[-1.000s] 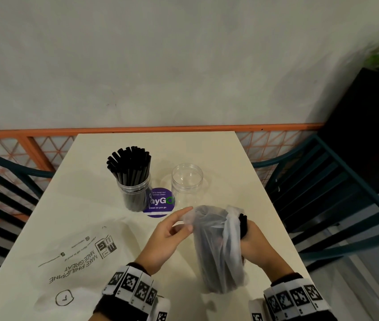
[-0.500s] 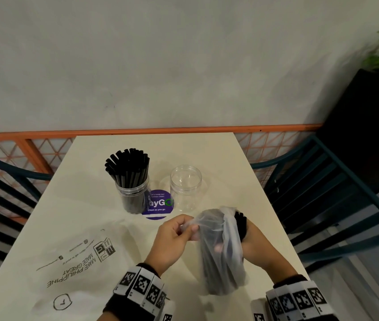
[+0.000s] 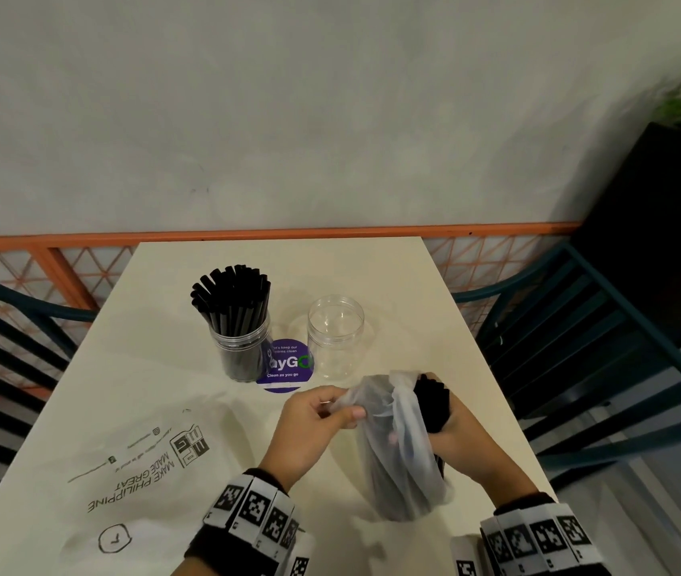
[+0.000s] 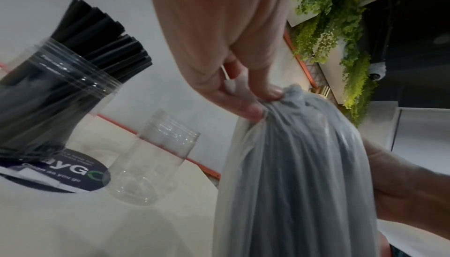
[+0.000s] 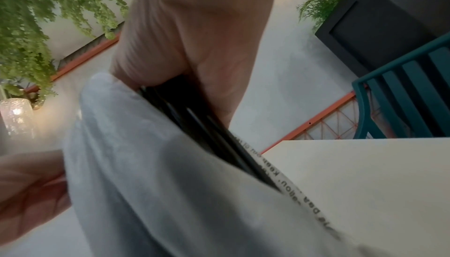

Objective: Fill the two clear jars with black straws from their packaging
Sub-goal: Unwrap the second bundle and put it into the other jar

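Observation:
Two clear jars stand at the table's middle. The left jar [image 3: 243,351] [image 4: 48,95] is packed with black straws; the right jar [image 3: 335,338] [image 4: 151,157] holds nothing. Nearer me a translucent plastic bag [image 3: 397,446] [image 4: 299,174] [image 5: 151,174] of black straws stands upright. My left hand [image 3: 322,413] [image 4: 243,95] pinches the bag's top left edge. My right hand [image 3: 455,434] [image 5: 190,59] grips a bundle of black straws [image 3: 432,403] [image 5: 194,126] that sticks out of the bag's right side.
An empty flat plastic bag [image 3: 131,471] with printed text lies at the front left of the cream table [image 3: 164,326]. A purple round sticker [image 3: 285,363] sits between the jars. Teal chairs [image 3: 605,347] flank the table; an orange railing runs behind it.
My left hand went from open fingers beside the bag to pinching its top edge. The straw bundle in my right hand stands slightly more clear of the bag.

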Demonstrator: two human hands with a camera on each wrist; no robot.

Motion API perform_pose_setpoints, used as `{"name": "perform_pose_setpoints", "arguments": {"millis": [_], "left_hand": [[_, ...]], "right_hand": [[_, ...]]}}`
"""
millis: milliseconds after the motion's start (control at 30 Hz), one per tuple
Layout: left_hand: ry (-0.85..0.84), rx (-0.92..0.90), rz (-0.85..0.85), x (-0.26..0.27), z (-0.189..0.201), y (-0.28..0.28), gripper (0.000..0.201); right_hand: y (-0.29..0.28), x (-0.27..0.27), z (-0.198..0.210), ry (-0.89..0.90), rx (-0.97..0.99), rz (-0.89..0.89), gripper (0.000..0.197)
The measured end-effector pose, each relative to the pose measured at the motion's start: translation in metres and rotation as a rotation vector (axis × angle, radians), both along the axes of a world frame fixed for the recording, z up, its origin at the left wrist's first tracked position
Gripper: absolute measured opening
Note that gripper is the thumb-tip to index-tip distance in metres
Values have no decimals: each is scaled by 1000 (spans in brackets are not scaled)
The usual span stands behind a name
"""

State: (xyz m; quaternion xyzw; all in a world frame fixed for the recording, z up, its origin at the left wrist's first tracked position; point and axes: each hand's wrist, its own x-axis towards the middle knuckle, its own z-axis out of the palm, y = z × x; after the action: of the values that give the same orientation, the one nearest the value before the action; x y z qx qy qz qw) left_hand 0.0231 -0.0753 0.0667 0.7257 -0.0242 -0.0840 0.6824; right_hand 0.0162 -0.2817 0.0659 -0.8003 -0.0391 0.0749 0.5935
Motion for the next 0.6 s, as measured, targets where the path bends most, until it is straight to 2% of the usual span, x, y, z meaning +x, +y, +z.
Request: {"name": "perform_pose_setpoints", "arguments": {"millis": [33,67,100,133,200,267,400,500,567,600], "left_hand": [[-17,29,35,2,-1,-2,6],[-29,49,59,3,-1,-4,14],[-35,49,59,3,-2,-6,18],[-36,43,50,3,-1,-7,18],[-12,44,2,2,0,-9,13],[26,19,-44,1,0,-11,14],[83,-56,-94,-3,3,-10,21],[83,-144,-155,-4,5,-6,10],[10,-54,-186,-2,3,-3,21],[-15,-14,-174,-1,3,-4,19]], "right_hand": [[3,-1,2,-3,21,10,80],[4,-1,3,-15,43,3,93],[6,-2,4,-16,61,-4,95],[9,-2,5,-48,48,-8,89],[13,-3,9,-112,11,-28,64],[13,-3,6,-152,-4,-35,56],[14,-7,6,-163,25,-44,57],[12,-7,4,-148,24,-34,60],[14,-5,-3,-118,0,-23,81],[17,-4,-6,-94,16,-25,96]]}}
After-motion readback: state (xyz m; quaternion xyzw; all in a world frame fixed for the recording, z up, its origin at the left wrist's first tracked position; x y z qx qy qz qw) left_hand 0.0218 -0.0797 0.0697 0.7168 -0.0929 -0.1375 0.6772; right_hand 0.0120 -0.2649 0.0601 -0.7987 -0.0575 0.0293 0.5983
